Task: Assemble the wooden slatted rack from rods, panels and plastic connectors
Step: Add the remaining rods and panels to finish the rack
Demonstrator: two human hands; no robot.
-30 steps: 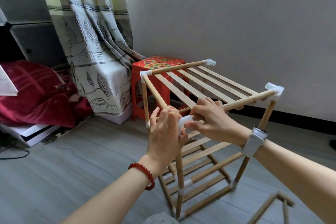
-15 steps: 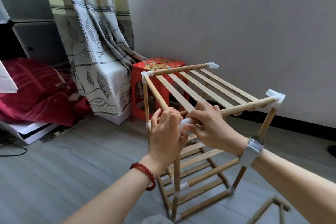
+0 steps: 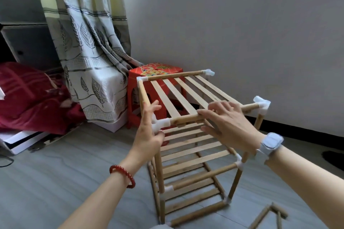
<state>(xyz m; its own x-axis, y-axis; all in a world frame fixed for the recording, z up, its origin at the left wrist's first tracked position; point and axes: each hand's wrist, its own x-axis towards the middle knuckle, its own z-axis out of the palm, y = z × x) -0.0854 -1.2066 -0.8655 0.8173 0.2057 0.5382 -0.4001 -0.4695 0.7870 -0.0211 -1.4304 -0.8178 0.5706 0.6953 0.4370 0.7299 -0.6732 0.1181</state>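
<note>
Hovering open-fingered, both hands (image 3: 188, 126) flank the rack's (image 3: 186, 98) near white corner connector (image 3: 160, 123).

I see a room lit by soft daylight. The light comes from the window behind the curtain (image 3: 89, 46), far on the left. The grey wall (image 3: 242, 33) is evenly lit, with no glare. Shadows are weak. It is darkest at the far left edge. Both hands look a little smeared, mostly the fingers of the right hand (image 3: 229, 126). Straight lines bend near the picture's edges. The near corners look soft.
</note>
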